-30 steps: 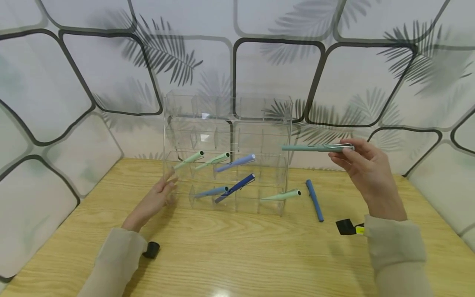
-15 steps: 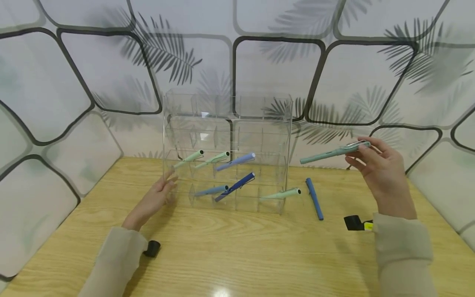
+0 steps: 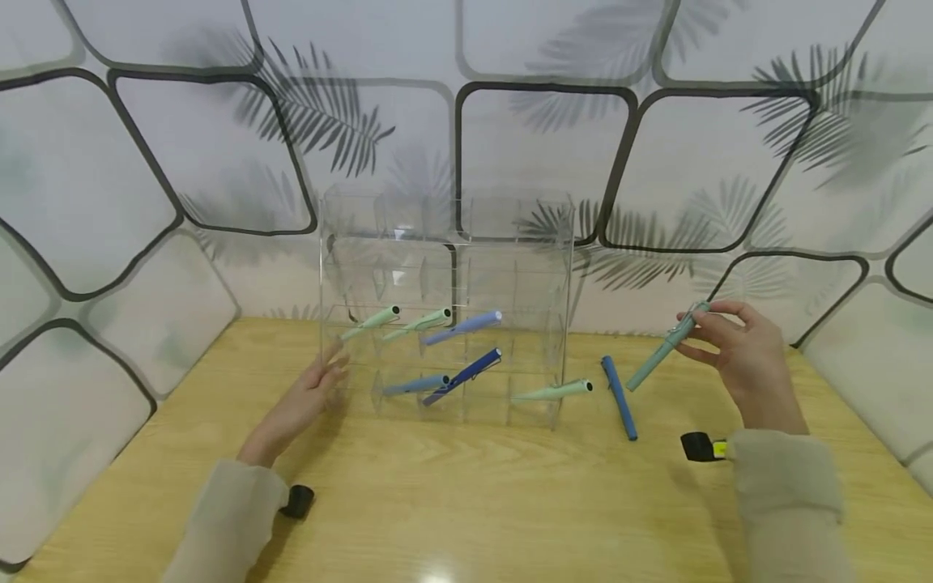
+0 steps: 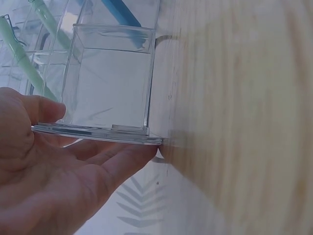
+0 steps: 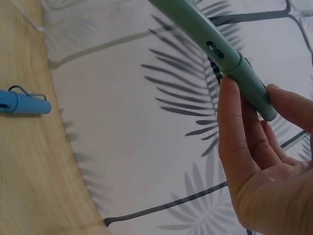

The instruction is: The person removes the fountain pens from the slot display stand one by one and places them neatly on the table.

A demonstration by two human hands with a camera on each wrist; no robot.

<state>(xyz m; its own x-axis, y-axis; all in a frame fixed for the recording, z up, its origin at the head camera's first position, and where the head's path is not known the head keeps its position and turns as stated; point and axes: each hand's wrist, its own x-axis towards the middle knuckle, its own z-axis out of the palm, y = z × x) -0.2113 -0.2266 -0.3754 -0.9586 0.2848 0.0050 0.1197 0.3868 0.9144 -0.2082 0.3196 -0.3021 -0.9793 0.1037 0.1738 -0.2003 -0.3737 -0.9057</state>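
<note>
Right grip [image 3: 751,360] pinches grey-green pen [image 3: 663,351], slanting down-left.

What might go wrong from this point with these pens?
The right hand pinches the gray-green pen near its cap end only, so it might swing or slip. The light green pen in the clear rack's bottom row leans outward and could be knocked. The blue pen lies loose on the table and may get nudged away.

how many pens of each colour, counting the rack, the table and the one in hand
Pale green pens: 3
Mid-blue pens: 2
Dark blue pen: 1
Lavender pen: 1
Grey-green pen: 1
Total: 8
</note>
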